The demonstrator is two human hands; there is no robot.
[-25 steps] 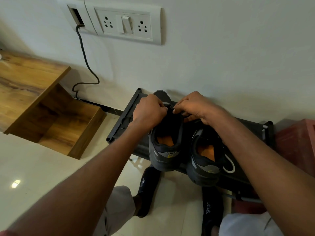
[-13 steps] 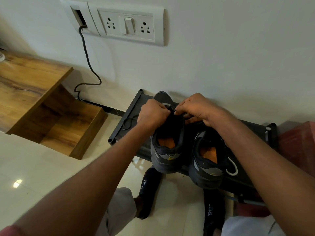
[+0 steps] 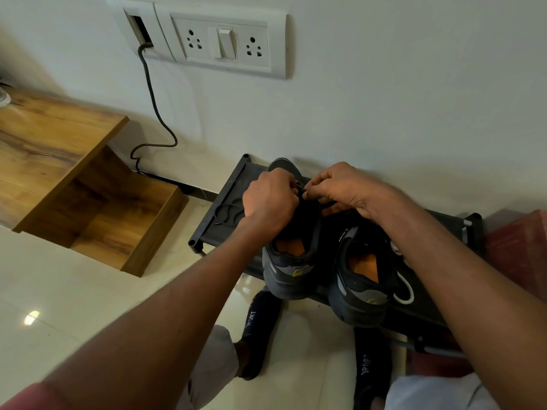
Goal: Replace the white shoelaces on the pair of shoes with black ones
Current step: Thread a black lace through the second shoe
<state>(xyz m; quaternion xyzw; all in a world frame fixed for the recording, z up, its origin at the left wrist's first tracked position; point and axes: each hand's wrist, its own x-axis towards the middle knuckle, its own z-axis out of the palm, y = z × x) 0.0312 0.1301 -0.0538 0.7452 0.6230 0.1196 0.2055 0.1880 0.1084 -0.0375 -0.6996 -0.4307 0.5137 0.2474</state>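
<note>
Two dark grey shoes with orange insoles stand heels toward me on a low black rack. Over the tongue of the left shoe, my left hand and my right hand meet, fingers curled, each pinching a black lace between them. The right shoe still carries a white lace that loops out at its right side, partly hidden by my right forearm. Another black lace lies loose on the rack, left of my left hand.
The rack stands against a white wall with a socket panel and a black cable hanging down. A wooden stepped shelf is at the left, a red box at the right. My feet in black socks rest on the glossy tile floor.
Both hands stay at the left shoe's tongue working the black lace; the fingers shift only slightly. The view has tilted a little downward.
</note>
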